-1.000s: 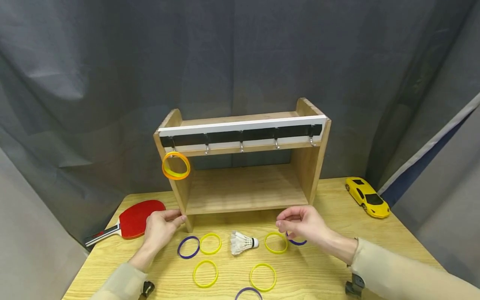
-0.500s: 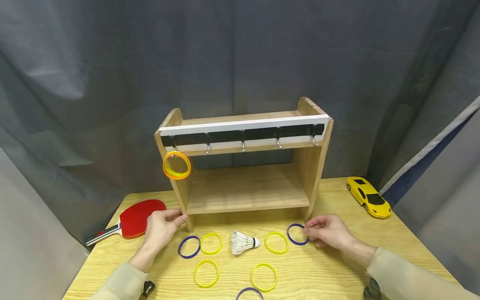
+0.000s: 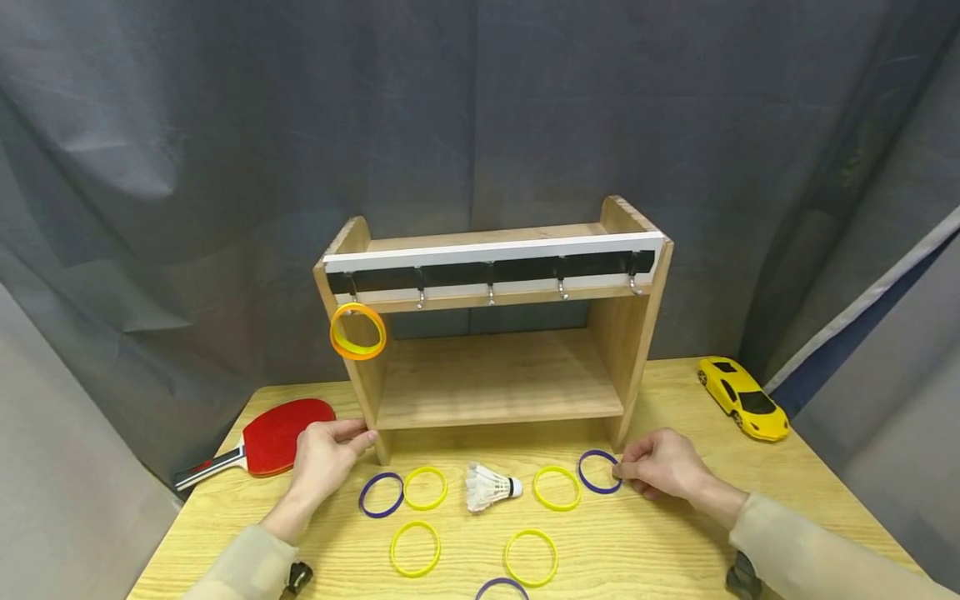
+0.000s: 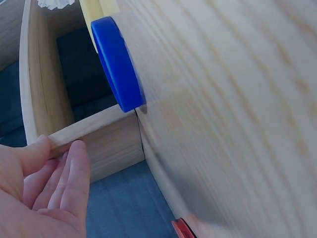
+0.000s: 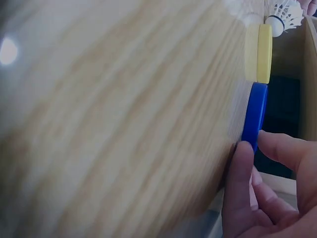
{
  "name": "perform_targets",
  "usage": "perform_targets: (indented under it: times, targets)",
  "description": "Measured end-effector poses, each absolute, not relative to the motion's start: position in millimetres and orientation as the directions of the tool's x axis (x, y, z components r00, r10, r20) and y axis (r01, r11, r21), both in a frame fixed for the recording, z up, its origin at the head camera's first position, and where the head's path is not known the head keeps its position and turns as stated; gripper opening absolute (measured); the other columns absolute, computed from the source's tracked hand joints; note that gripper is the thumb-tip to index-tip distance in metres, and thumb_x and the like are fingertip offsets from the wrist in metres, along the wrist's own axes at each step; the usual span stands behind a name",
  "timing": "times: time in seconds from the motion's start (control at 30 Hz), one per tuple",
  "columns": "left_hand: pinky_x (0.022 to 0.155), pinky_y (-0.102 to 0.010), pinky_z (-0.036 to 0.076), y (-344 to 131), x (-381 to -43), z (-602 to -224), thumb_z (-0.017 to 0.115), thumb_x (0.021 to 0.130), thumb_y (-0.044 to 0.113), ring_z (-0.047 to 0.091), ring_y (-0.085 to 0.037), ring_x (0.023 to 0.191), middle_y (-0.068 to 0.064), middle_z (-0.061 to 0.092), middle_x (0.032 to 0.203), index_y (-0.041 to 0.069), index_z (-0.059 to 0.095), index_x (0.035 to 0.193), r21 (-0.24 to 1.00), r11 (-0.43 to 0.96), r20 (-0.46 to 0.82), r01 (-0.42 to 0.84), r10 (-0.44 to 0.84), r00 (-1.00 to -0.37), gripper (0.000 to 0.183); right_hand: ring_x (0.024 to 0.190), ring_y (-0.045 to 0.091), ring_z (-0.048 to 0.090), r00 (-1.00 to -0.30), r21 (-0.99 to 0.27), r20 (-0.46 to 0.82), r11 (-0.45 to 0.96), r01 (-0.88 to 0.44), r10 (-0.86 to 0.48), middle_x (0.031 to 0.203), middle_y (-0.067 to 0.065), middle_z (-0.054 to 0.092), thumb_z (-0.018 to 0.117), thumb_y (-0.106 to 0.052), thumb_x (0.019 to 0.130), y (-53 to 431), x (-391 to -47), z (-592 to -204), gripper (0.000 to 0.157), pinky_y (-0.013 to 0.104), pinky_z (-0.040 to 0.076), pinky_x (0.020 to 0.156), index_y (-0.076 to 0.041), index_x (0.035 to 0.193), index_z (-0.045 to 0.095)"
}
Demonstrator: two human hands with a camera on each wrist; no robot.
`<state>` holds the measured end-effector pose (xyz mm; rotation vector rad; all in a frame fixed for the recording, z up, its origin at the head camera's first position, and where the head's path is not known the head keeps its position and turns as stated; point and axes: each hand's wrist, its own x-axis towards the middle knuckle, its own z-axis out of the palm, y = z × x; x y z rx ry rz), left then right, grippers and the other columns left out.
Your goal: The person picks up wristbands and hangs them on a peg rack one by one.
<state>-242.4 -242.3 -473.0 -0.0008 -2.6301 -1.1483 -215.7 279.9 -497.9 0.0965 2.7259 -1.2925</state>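
My left hand (image 3: 326, 458) holds the lower left leg of a small wooden shelf (image 3: 498, 396). In the left wrist view, the thumb lies at the edge of the side panel (image 4: 114, 144) and the fingers rest along its outer face. On the table by the shelf's right leg, my right hand (image 3: 667, 467) pinches the right side of a purple wristband (image 3: 581, 473) between thumb and fingertip. That band shows blue in the right wrist view (image 5: 255, 111), a yellow wristband (image 5: 265, 54) just beyond it. An orange and a yellow wristband (image 3: 334, 337) hang together on the leftmost hook.
Across the shelf's front runs a hook rail (image 3: 453, 275). A shuttlecock (image 3: 491, 487) lies amid several yellow and purple wristbands on the table. A red table tennis bat (image 3: 281, 433) is at the left, a yellow toy car (image 3: 742, 400) at the back right.
My right hand has moved right and down from above the purple wristband to its right side and now pinches it. My left hand has stayed on the shelf leg.
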Motion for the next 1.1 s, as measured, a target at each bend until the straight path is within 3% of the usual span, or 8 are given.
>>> perform_targets:
  times: [0.47, 1.1]
  targets:
    - [0.082, -0.028, 0.057, -244.0, -241.3, -473.2, 0.09, 0.097, 0.023, 0.081, -0.032, 0.114, -0.006, 0.088, 0.11, 0.014, 0.089, 0.12, 0.724, 0.682, 0.231, 0.098, -0.107, -0.967, 0.024, 0.057, 0.013, 0.068, -0.985, -0.733, -0.173, 0.669, 0.126, -0.004, 0.067, 0.005, 0.074, 0.091, -0.015, 0.092, 279.4, -218.5, -497.0, 0.017, 0.027, 0.061, 0.054, -0.003, 0.084, 0.081]
    - [0.076, -0.024, 0.054, -240.1, -240.3, -471.1, 0.091, 0.096, 0.022, 0.081, -0.028, 0.108, -0.006, 0.089, 0.107, 0.014, 0.09, 0.117, 0.726, 0.68, 0.239, 0.101, -0.111, -0.965, 0.023, 0.064, 0.014, 0.073, -0.986, -0.783, -0.169, 0.606, 0.142, 0.013, 0.072, 0.005, 0.077, 0.088, -0.01, 0.09, 280.4, -214.9, -494.3, 0.013, 0.031, 0.065, 0.058, -0.002, 0.086, 0.079]
